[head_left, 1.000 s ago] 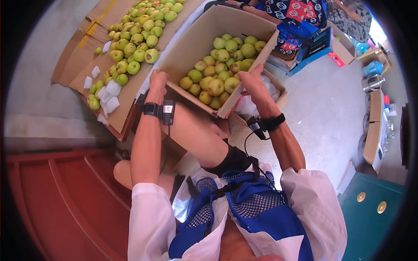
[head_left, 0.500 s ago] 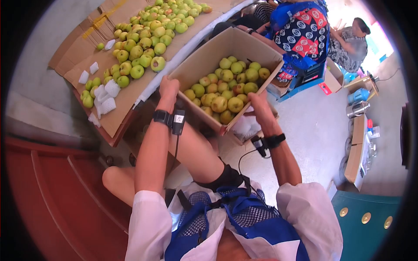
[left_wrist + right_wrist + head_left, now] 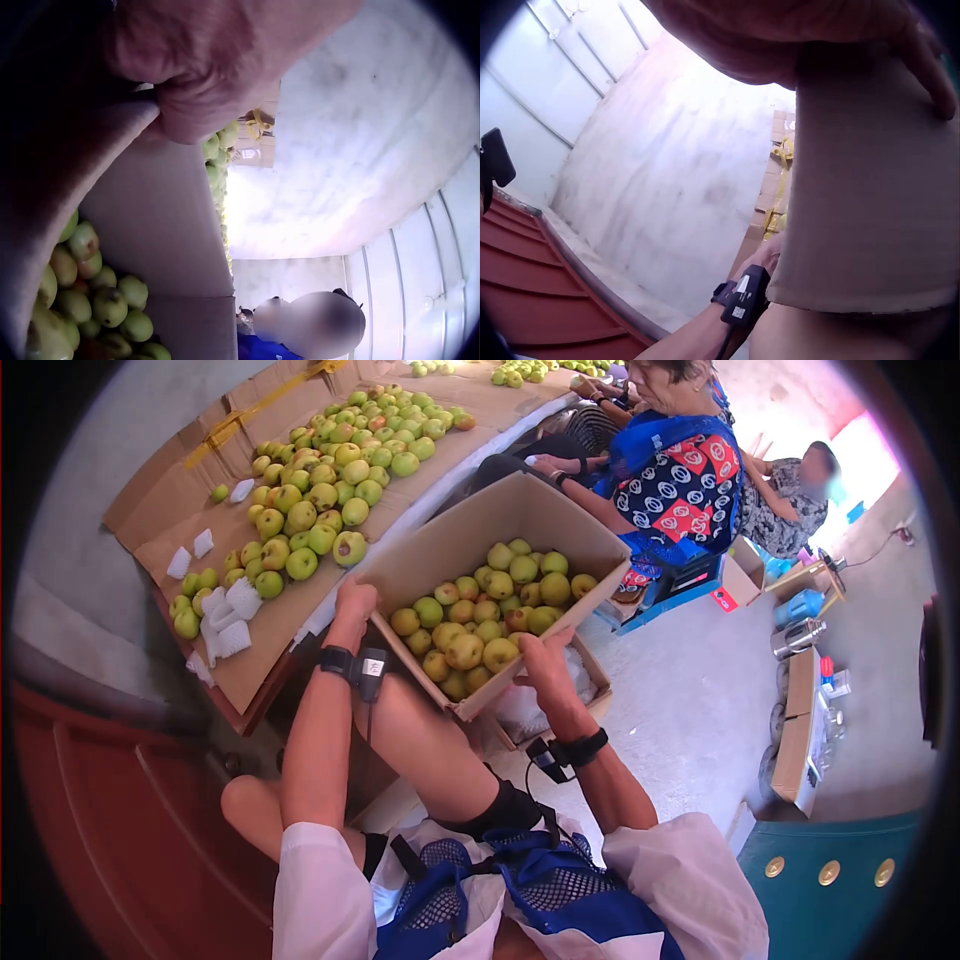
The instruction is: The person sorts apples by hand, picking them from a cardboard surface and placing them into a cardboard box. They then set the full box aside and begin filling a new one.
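Both hands hold an open cardboard box (image 3: 560, 520) tilted over the wearer's leg, with many green-yellow apples (image 3: 463, 651) lying inside. At the box's left corner, the left hand (image 3: 355, 603) grips the top edge; the left wrist view shows that hand (image 3: 217, 60) close over the rim, apples (image 3: 110, 307) below it. The right hand (image 3: 546, 660) grips the near right edge. In the right wrist view its fingers (image 3: 928, 75) lie over the cardboard wall (image 3: 870, 195); the thumb side is partly hidden there.
A cardboard-covered table (image 3: 245, 670) at the left bears a heap of apples (image 3: 345, 470) and white foam nets (image 3: 228, 622). Under the held box stands a smaller box (image 3: 600, 705) with white foam. Two people sit at the upper right, near a blue crate (image 3: 655, 610).
In the head view the box and both hands sit slightly lower and further left than half a second ago. The view has shifted, showing more of the seated people. Both hands keep their grip.
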Available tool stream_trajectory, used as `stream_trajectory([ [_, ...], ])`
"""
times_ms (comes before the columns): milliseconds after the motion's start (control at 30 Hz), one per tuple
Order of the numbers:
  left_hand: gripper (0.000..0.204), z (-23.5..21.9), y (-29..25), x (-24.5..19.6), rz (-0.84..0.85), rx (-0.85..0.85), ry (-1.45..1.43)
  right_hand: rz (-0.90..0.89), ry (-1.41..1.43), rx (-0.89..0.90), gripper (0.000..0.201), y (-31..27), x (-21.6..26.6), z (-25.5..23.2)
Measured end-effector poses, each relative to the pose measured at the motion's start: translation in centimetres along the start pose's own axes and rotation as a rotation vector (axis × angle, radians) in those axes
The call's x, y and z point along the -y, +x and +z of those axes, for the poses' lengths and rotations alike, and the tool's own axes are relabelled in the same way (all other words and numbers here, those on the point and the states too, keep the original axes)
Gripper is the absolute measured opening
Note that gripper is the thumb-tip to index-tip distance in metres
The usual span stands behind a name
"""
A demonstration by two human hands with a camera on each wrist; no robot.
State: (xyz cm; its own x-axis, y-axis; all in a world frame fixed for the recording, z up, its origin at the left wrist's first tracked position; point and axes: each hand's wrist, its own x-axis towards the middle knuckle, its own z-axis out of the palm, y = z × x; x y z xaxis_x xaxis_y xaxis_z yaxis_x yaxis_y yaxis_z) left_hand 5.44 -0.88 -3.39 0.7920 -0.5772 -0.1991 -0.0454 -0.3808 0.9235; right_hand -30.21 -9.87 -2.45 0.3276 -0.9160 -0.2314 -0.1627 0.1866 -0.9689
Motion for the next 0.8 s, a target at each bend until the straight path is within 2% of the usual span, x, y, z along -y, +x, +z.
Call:
stream_trajectory([
  [33, 0.051, 0.4, -0.3, 0.0, 0.011, -0.019, 0.021, 0.018, 0.007, 0.006, 0.086, -0.4, 0.3, -0.2],
  [100, 0.049, 1.5, 0.5, 0.8, 0.064, -0.057, 0.082, 0.068, 0.072, 0.043, 0.08, -3.2, 4.4, -1.0],
  [133, 0.048, 2.2, 0.7, 0.8, 0.092, -0.077, 0.111, 0.072, 0.075, 0.067, 0.077, -3.4, 5.0, -1.4],
  [167, 0.049, 2.5, 0.0, -0.4, 0.078, -0.067, 0.157, 0.076, 0.078, 0.092, 0.075, -3.3, 5.5, -1.8],
  [200, 0.051, 2.9, -0.8, -1.6, 0.079, -0.084, 0.19, 0.08, 0.081, 0.116, 0.072, -3.0, 5.8, -2.5],
  [233, 0.052, 3.3, -1.8, -3.2, 0.079, -0.099, 0.223, 0.064, 0.114, 0.162, 0.081, -1.3, 4.2, -3.6],
  [267, 0.054, 3.6, -2.7, -4.5, 0.079, -0.112, 0.258, 0.064, 0.109, 0.16, 0.08, -1.2, 4.3, -3.8],
  [400, 0.063, 3.1, -4.4, -6.0, 0.053, -0.106, 0.275, 0.053, 0.082, 0.114, 0.076, -1.8, 4.6, -3.7],
  [500, 0.066, 2.3, -6.6, -6.5, 0.204, -0.284, 0.246, 0.043, 0.064, 0.086, 0.075, -1.9, 4.9, -3.4],
  [567, 0.054, 0.9, -9.7, -8.5, 0.41, -0.341, 0.133, 0.043, 0.073, 0.093, 0.075, -1.8, 4.6, -3.6],
  [633, 0.039, -0.6, -15.9, -12.3, 0.516, -0.309, -0.272, 0.052, 0.06, 0.048, 0.077, -1.7, 4.5, -3.2],
  [667, 0.031, -1.7, -18.8, -13.6, 0.679, -0.357, -0.405, 0.048, 0.048, 0.027, 0.078, -1.6, 4.7, -3.2],
  [700, 0.025, -3.4, -22.3, -15.0, 0.821, -0.466, -0.295, 0.057, 0.055, -0.005, 0.078, -1.7, 4.8, -3.0],
  [733, 0.048, -4.7, -25.1, -16.1, 0.901, -0.559, -0.405, 0.059, 0.06, -0.009, 0.078, -1.7, 4.9, -3.0],
  [800, 0.055, -8.3, -30.0, -16.5, 1.253, -0.697, -0.261, 0.072, 0.061, 0.019, 0.078, -1.6, 4.7, -3.2],
])
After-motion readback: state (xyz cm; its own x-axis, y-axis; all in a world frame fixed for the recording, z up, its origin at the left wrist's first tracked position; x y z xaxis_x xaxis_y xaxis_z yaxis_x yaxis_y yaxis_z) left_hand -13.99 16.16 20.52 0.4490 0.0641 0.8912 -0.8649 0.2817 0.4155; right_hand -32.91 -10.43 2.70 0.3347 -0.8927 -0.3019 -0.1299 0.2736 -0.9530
